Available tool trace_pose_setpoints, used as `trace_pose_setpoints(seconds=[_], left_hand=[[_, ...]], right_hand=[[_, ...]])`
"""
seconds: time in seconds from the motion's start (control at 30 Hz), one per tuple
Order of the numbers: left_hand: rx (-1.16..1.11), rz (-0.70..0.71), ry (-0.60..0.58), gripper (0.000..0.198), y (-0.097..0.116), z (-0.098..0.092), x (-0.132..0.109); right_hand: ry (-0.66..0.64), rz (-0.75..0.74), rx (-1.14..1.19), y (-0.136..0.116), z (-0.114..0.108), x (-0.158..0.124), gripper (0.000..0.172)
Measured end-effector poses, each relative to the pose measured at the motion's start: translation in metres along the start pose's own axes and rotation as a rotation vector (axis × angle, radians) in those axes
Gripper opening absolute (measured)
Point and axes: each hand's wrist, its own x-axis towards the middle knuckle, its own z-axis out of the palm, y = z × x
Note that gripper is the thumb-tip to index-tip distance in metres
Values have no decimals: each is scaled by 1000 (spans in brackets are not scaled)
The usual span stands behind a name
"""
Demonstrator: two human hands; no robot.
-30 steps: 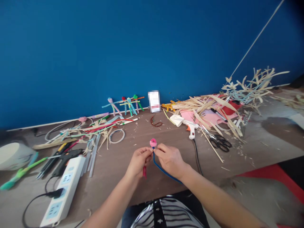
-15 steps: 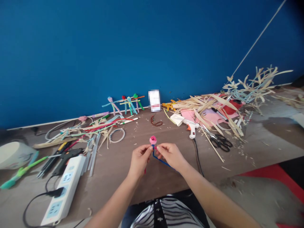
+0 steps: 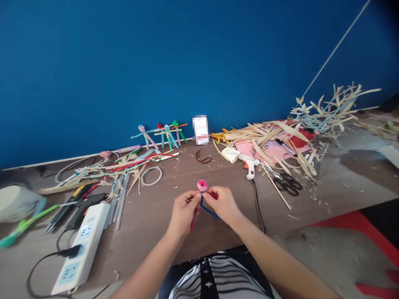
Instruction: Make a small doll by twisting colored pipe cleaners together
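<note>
Now, head view: sole camera; all entries read from it.
Flower point(image 3: 202, 185): one, pink, just above the fingertips, held over the table point(image 3: 137, 236).
Stem point(image 3: 209, 211): one, blue, from the flower's base down towards the right wrist.
Red strip point(image 3: 192, 223): seen below one hand and beside the other; one length or two, unclear.
Left hand point(image 3: 184, 207): thumb and forefinger pinching the stem under the flower.
Right hand point(image 3: 222, 203): thumb and forefinger closed on red strip, fingertips just beside the other pair.
Pinch, judged: hold firm at the base so nothing twists; light, even tension on the strip, snug to the stem; squeezing the petals would likely flatten them.
Figures point(image 3: 168, 135): four upright by the wall.
Orange figure point(image 3: 222, 136): one.
White gun point(image 3: 250, 168): one.
Black gun point(image 3: 89, 202): one.
Scissors point(image 3: 288, 185): one pair.
Beads point(image 3: 203, 161): one strand.
Ring point(image 3: 161, 175): one.
Power strip point(image 3: 95, 220): one.
</note>
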Motion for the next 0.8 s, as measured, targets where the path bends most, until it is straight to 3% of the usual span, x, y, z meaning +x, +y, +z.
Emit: trace_pose_setpoints(seconds=[0.17,0.27,0.33,0.5,0.63,0.73,0.8], left_hand=[[-167,-135,-28,23,-6,5,1],[-244,-178,-47,22,-7,7,3],[-292,-198,-57,21,-7,8,4],[-358,-181,-36,33,-9,11,5],[-373,-247,-195,38,-7,1,2],[-292,-286,-341,41,1,-15,2],[-202,-262,-402,41,10,-27,5]], right_hand=[[41,-120,-308,0,0,-3,18],[60,-173,-379,1,-2,-3,15],[39,-150,-315,2,-4,0,15],[-131,38,93,8,-5,7,19],[-132,76,142,13,-4,7,17],[-83,-41,-88,10,-11,6,15],[-121,-122,-277,2,-18,5,15]])
